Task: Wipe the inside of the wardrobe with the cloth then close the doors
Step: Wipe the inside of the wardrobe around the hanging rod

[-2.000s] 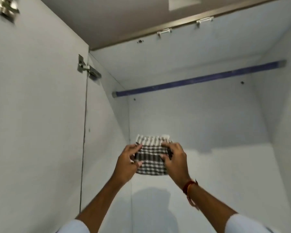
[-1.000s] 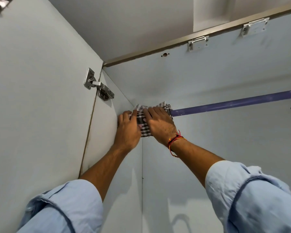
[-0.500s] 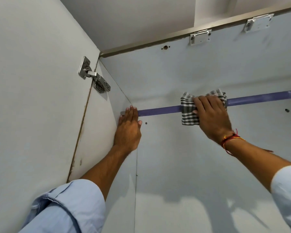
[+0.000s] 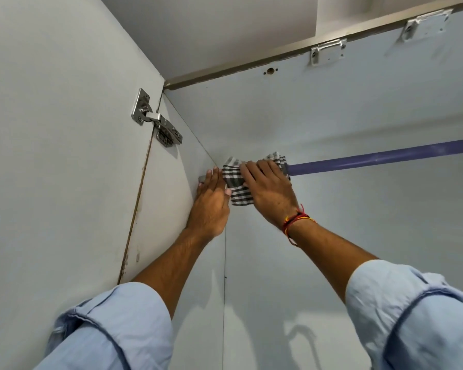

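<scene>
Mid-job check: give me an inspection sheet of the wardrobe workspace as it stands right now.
Surface: pale wardrobe back panel and left side wall, no visible marks apart from small holes.
Job's things: checked cloth wrapped over the left end of the purple hanging rail; left door open on its metal hinge.
Clutter: nothing seen.
Grippers: right hand pressed over the cloth on the rail; left hand flat against the side wall, beside the cloth.
Cables: nothing seen.
Surroundings: two white brackets on the top panel; room ceiling above.
</scene>
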{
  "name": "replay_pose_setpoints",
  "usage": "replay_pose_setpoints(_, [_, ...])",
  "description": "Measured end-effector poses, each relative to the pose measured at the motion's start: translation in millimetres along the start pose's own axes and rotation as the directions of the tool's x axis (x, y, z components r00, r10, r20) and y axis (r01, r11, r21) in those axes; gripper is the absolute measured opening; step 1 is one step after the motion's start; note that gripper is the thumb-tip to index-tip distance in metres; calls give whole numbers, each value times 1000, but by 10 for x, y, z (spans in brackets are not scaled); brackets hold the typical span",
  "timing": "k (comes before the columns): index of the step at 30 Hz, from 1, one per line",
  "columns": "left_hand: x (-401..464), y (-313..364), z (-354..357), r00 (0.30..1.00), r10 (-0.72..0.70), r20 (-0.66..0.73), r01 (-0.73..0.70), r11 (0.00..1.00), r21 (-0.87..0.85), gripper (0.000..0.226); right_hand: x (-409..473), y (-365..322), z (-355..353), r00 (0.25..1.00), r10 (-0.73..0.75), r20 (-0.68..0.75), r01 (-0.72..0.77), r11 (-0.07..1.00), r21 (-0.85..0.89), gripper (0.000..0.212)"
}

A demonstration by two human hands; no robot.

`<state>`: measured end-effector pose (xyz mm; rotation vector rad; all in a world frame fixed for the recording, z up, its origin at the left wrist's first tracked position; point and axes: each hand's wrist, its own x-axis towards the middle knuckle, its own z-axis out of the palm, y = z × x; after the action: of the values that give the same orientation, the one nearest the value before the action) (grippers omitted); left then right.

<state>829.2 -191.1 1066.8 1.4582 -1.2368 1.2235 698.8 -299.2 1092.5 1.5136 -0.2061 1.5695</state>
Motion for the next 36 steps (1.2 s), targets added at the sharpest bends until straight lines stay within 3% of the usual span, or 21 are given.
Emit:
replay_pose_setpoints(7, [-15,38,-18,1000,-23,13,22,998,61,56,-361,886,-128,997,39,-68,-45,995,-85,37])
replay_pose_setpoints(11, [-21,194,13,997,-70,-43,78,973,216,62,-582,1373,-314,998,60,-17,-61,990,-127,39])
replay_pose_setpoints(14, [-3,616,170,990,121,-71,-95,953,287,65,-563,1414,-424,998,56,2,-55,993,-106,40])
replay_pose_setpoints(17, [102,1292,496,949,306,-75,-291,943,163,68,-573,1437,-488,999,50,18,-48,994,-97,38])
replay_pose_setpoints(19, [166,1600,692,965,254,-60,-246,962,120,72,-632,1596,-568,998,60,34,-56,993,-104,37])
replay_pose_setpoints(22, [162,1628,864,979,182,-90,-159,963,217,77,-832,2011,-735,994,91,56,-82,986,-144,37])
replay_pose_setpoints(31, [167,1574,1027,950,255,-178,-211,949,233,77,-1570,3716,-1584,961,270,55,-247,933,-263,33])
replay_pose_setpoints(36, [177,1590,1060,951,245,-188,-206,957,204,76,-1664,3910,-1664,947,319,31,-301,919,-255,32])
